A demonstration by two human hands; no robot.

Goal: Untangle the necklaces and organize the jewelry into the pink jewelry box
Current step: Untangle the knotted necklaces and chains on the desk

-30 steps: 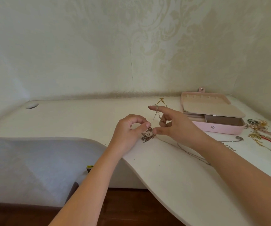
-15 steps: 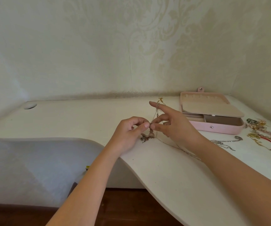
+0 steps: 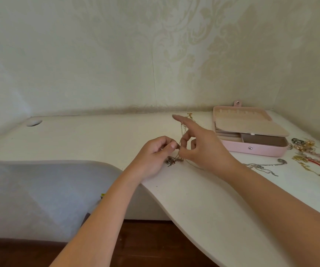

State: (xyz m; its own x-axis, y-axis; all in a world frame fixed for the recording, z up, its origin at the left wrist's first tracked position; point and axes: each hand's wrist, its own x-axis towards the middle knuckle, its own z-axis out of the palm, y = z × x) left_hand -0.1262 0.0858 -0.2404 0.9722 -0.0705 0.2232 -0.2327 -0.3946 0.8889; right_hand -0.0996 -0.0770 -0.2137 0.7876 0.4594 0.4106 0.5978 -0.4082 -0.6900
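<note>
Tangled thin gold and silver chain necklaces sat mid-worktop, with the knot clump on the surface just below both hands. One strand ran up and away from the knot towards the wall, long axis near-to-far, gold end at the far tip. Left hand had its fingers curled, thumb and fingertip pinching the chain above the knot. Right hand pinched the same chain between thumb and middle finger, index finger straight and pointing away-left. Open pink rectangular jewelry box lay to the right on the white curved worktop, long side facing the person. Loose mixed jewelry pile lay right of the box.
</note>
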